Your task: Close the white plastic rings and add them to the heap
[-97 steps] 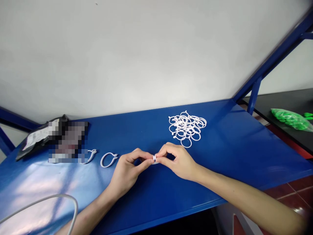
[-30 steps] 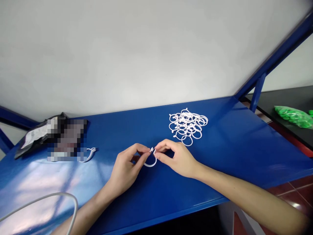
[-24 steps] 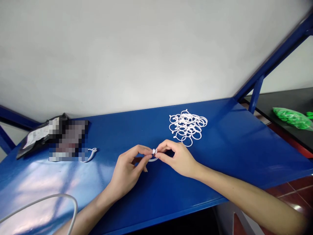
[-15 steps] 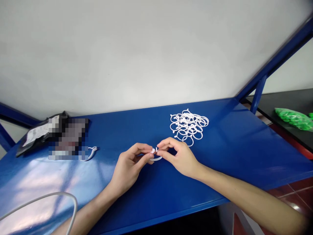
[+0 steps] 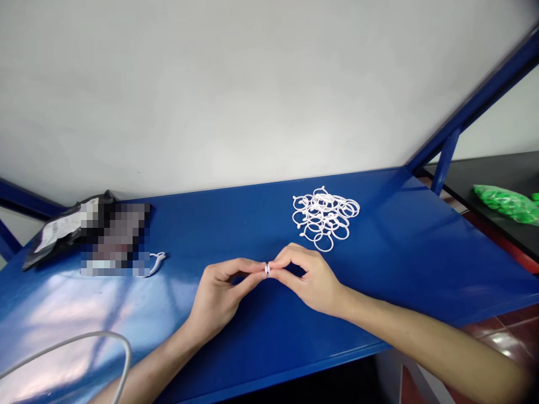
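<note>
Between my two hands, at the middle of the blue table, is a white plastic shower curtain ring [image 5: 267,270]. Its two button-like ends show close together; the rest of its loop is hidden by my fingers. My left hand [image 5: 221,289] pinches one end between thumb and fingers. From the other side, my right hand [image 5: 311,280] pinches the opposite end the same way. Just beyond my right hand lies a loose pile of similar white rings [image 5: 324,242], several overlapping each other.
On the blue table [image 5: 202,230], a black plastic package [image 5: 63,233] with a white label lies at left, beside a blurred-out object [image 5: 120,233] and a white curved piece [image 5: 158,261]. A grey cable [image 5: 96,334] loops at lower left. A bag of green items [image 5: 505,203] rests on a black surface at right.
Both hands have straightened their pinch on the ring and brought its ends closer together. The loop that showed below the fingers is now hidden. The pile has stayed put.
</note>
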Motion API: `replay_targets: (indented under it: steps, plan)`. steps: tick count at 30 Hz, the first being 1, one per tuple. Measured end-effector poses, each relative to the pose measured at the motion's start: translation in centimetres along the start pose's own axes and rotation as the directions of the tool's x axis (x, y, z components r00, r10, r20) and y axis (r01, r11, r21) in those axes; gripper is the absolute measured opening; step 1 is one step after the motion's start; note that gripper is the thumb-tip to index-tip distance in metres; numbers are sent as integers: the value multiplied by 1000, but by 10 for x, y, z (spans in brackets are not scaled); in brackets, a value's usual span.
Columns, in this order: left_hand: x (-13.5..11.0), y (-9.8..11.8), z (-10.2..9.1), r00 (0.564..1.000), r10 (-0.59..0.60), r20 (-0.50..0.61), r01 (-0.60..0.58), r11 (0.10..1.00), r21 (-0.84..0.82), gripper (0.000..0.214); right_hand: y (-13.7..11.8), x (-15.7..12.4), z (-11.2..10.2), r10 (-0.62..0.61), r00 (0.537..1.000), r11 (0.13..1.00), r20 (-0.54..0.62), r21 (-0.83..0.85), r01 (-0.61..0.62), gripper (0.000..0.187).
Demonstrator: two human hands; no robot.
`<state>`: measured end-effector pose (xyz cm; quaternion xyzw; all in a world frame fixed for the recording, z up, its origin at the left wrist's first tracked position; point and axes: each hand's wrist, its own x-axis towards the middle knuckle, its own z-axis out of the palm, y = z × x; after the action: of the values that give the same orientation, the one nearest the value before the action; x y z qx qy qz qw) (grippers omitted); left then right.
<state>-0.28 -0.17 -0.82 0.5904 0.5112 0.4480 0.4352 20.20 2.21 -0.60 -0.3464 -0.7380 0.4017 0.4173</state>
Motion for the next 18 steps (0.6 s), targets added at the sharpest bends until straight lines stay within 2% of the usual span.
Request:
replay_targets:
  steps: [8, 12, 14, 16, 17, 18]
  plan:
    - [-2, -6, -2, 994, 75, 79, -81, 994, 76, 11, 2, -1, -5, 6, 993, 999, 115, -36, -2, 8]
    - [8, -2, -5, 979, 127, 158, -165, 952, 258, 16, 4, 5, -4, 6, 991, 989, 130, -149, 14, 4]
    - [15, 2, -16, 958, 188, 215, -264, 871, 415, 20, 7, 10, -8, -59, 990, 963, 130, -254, 90, 5]
    - [23, 7, -39, 950, 229, 214, -313, 722, 617, 27, 13, 16, -17, -152, 984, 902, 89, -394, 175, 9]
    - [27, 9, -56, 965, 212, 157, -257, 622, 740, 32, 16, 19, -24, -196, 979, 859, 51, -472, 196, 11]
    - [31, 10, -76, 982, 175, 66, -149, 513, 845, 36, 19, 22, -32, -229, 973, 812, 4, -550, 193, 12]
